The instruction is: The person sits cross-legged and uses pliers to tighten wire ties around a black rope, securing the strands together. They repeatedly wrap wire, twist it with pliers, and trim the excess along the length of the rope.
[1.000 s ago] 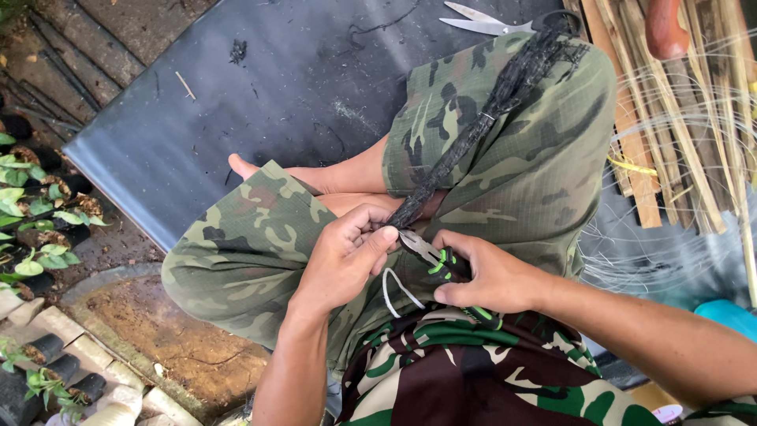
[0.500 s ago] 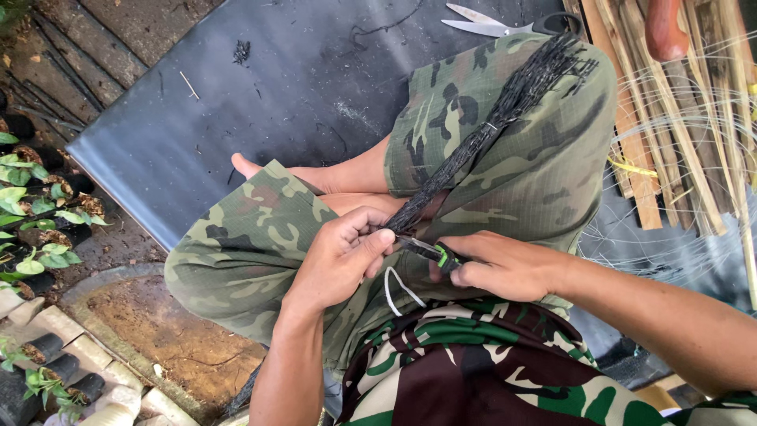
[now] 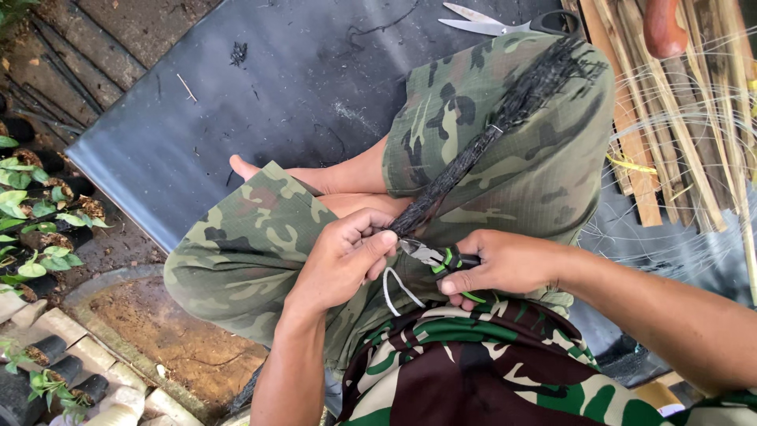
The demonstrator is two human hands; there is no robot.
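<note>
The person is sitting cross-legged in camouflage trousers, and the left hand is pinching the near end of a long black bundle of stiff fibres between thumb and fingers, with a loop of pale thin wire hanging just below. The right hand is clenching a pair of green-and-black-handled pliers, whose metal nose is pointing left, touching the bundle's near end beside the left thumb. From there the bundle's long axis is running up and to the right across the right thigh, its frayed tip lying near the silver scissors on the dark grey sheet, beside the pale bamboo strips.
</note>
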